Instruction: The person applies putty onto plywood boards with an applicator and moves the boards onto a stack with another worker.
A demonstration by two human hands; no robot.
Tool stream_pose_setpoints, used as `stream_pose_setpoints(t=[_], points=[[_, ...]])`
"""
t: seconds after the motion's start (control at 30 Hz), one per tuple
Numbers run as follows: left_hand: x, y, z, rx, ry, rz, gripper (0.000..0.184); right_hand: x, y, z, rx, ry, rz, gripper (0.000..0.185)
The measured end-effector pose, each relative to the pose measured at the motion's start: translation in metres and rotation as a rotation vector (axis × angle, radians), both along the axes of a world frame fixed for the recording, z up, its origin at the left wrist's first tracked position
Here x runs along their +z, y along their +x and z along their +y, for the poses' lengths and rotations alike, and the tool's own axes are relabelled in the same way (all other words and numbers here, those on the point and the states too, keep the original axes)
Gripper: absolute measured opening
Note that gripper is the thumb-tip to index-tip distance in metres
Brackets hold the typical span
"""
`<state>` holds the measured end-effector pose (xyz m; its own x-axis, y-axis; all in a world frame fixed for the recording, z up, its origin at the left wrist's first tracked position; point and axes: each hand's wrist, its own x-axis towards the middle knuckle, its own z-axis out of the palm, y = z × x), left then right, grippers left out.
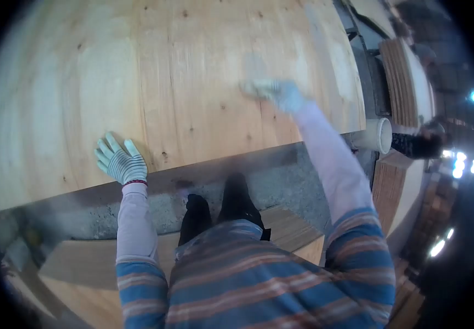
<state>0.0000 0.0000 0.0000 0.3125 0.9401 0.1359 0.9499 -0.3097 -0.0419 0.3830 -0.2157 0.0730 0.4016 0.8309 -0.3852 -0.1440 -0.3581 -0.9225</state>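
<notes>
Lg pale knotty plywood sheet (pixel 193 60) spans upper view. L hand (pixel 121 160), white/grey striped-gloved, flat on it nr front edge, fingers spread. R hand (pixel 281 94), gloved, over sheet; blurred, can't tell grip.

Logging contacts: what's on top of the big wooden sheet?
On the wooden sheet: the gloved left hand, palm down. The blurred right hand is on or just above it. Surface beneath both hands is covered; can't tell if the right grips anything.
</notes>
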Motion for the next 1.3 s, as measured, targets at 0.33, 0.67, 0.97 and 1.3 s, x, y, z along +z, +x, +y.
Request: stream_pose_setpoints(t=[0.33,0.67,0.97,1.3], points=[[0.011,-0.035,0.053,-0.437,-0.08,-0.164,0.06,-0.002,-0.21,-0.051,-0.554,-0.08,-0.193,0.026],[0.007,-0.07,0.103,-0.047,0.018,-0.011,0.058,-0.005,-0.115,0.091,-0.006,-0.388,-0.196,0.027],[0.022,-0.076,0.117,-0.147,-0.129,-0.036,0.062,-0.023,-0.352,0.059,-0.236,-0.109,-1.19,0.026],[0.008,-0.121,0.31,0.133,0.028,-0.048,0.059,0.036,-0.138,0.323,-0.374,0.568,0.319,0.026]])
